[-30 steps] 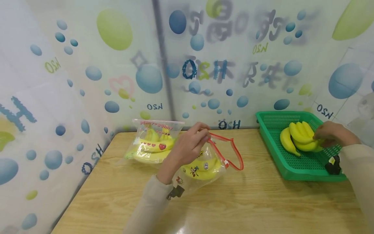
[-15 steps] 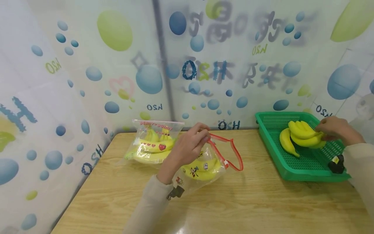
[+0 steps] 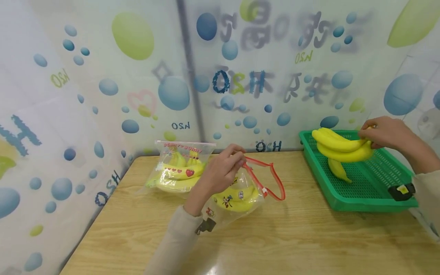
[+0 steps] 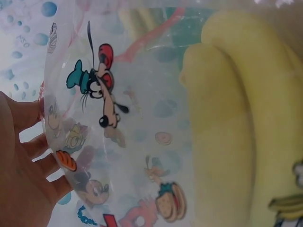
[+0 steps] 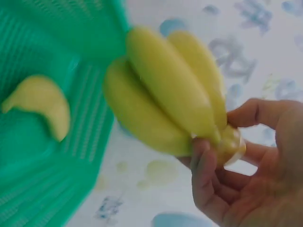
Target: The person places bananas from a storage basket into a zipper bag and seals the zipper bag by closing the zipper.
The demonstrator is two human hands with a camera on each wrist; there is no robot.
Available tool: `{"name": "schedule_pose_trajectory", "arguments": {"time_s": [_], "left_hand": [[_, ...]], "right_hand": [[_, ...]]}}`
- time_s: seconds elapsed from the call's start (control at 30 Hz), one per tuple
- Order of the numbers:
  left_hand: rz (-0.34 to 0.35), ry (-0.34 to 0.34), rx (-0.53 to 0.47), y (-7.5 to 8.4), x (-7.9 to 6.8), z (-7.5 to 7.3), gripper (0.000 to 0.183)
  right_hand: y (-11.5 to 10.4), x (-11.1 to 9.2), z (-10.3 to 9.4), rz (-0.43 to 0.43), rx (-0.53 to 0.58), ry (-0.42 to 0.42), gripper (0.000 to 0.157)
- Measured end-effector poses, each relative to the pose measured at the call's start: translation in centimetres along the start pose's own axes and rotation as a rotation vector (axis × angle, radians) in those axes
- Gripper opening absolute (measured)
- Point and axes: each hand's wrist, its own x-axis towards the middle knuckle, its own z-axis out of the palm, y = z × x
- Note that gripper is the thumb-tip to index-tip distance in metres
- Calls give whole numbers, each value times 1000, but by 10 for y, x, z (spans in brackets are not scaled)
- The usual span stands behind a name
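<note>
My right hand (image 3: pixel 386 131) grips a bunch of bananas (image 3: pixel 340 145) by its stem end and holds it up over the green basket (image 3: pixel 338 204). In the right wrist view the bunch (image 5: pixel 165 94) points away from the fingers, which wrap its stem. One single banana (image 3: pixel 338 170) lies in the basket underneath. My left hand (image 3: pixel 223 168) pinches the edge of a clear zip bag (image 3: pixel 223 217) with a red rim, its mouth spread toward the right. Bananas (image 4: pixel 222 132) show inside that bag, behind printed cartoon figures. The back of the left hand hides part of the bag.
Left of the red-rimmed bag, a second clear zip bag (image 3: pixel 187 145) with bananas in it stands near the table's back. A patterned curtain (image 3: pixel 295 76) hangs right behind the wooden table (image 3: pixel 292 244). The table's left edge runs along the curtain too.
The right hand has taken hold of the banana bunch and lifted it off the basket floor, leaving the single banana behind. The left hand and both bags have stayed in place.
</note>
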Motion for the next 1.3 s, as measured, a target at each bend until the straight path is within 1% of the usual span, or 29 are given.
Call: {"name": "schedule_pose_trajectory", "arguments": {"time_s": [0.07, 0.23, 0.3, 0.4, 0.47, 0.53, 0.63, 0.77, 0.9, 1.0, 1.07, 1.13, 1.23, 1.3], "left_hand": [[-1, 1, -1, 0, 0, 0, 23], [-7, 0, -9, -2, -1, 0, 22], [-6, 0, -11, -2, 0, 1, 22], [-1, 6, -6, -2, -1, 0, 22], [4, 11, -4, -2, -1, 0, 21], [6, 14, -3, -2, -1, 0, 21], [8, 16, 1, -2, -1, 0, 21], [14, 16, 9, -3, -1, 0, 21], [19, 22, 7, -3, -1, 0, 21], [30, 30, 11, -3, -1, 0, 21], [40, 33, 12, -3, -1, 1, 20], [51, 32, 4, -3, -1, 2, 20], [64, 23, -18, -3, -1, 3, 20], [68, 15, -35, -3, -1, 4, 20]], "right_hand": [[-15, -5, -1, -38, 34, -12, 48], [-45, -15, 2, -134, 141, -110, 33], [-54, -18, 5, -180, 191, -150, 29], [-64, -21, 12, -276, 256, -203, 24], [-70, -20, 17, -344, 293, -246, 21], [-75, -19, 23, -392, 323, -291, 20], [-81, -16, 29, -406, 366, -354, 20], [-83, -14, 33, -392, 439, -423, 22], [-82, -12, 34, -420, 513, -486, 22], [-83, -10, 38, -445, 529, -528, 21], [-85, -7, 43, -451, 521, -540, 21], [-88, -5, 47, -440, 511, -535, 22], [-95, -3, 55, -387, 507, -517, 24], [-103, -2, 60, -331, 520, -511, 26]]}}
